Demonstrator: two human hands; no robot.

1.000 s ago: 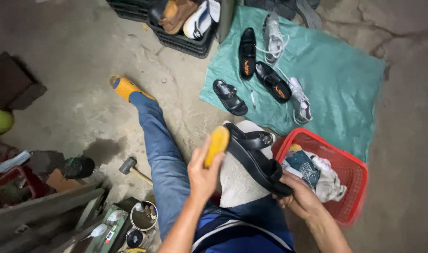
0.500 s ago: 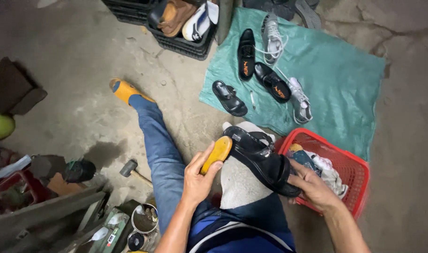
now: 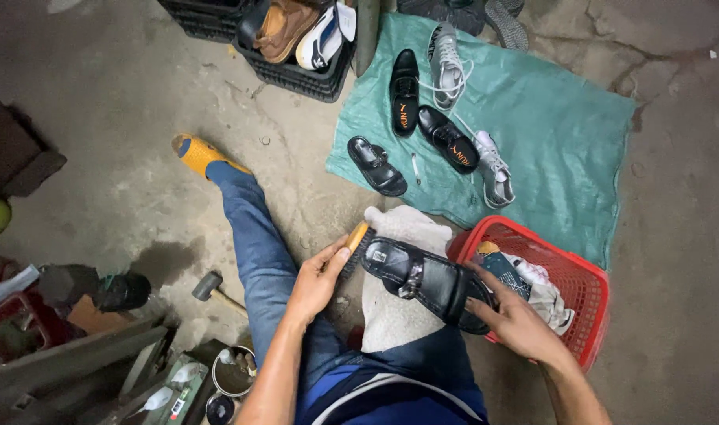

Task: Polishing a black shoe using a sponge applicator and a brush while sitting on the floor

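My right hand [image 3: 510, 315] grips the heel end of a black strapped sandal [image 3: 422, 274], held flat over a white cloth [image 3: 391, 315] on my lap. My left hand [image 3: 316, 279] holds a wooden-backed brush [image 3: 355, 242] with its bristles against the toe end of that sandal. My legs are in blue jeans [image 3: 257, 252], and the left foot wears a yellow slipper [image 3: 196, 154].
A red plastic basket [image 3: 588, 283] with rags and a bottle sits to my right. On the green sheet [image 3: 548, 118] lie a matching black sandal [image 3: 377, 165], black shoes and grey sneakers. A black crate [image 3: 296, 75] of shoes stands beyond. A hammer [image 3: 210, 287] and tins [image 3: 232, 374] lie at left.
The sandal has been lowered and laid flatter across my lap. My left hand brought the brush down from its raised position to the sandal's toe end.
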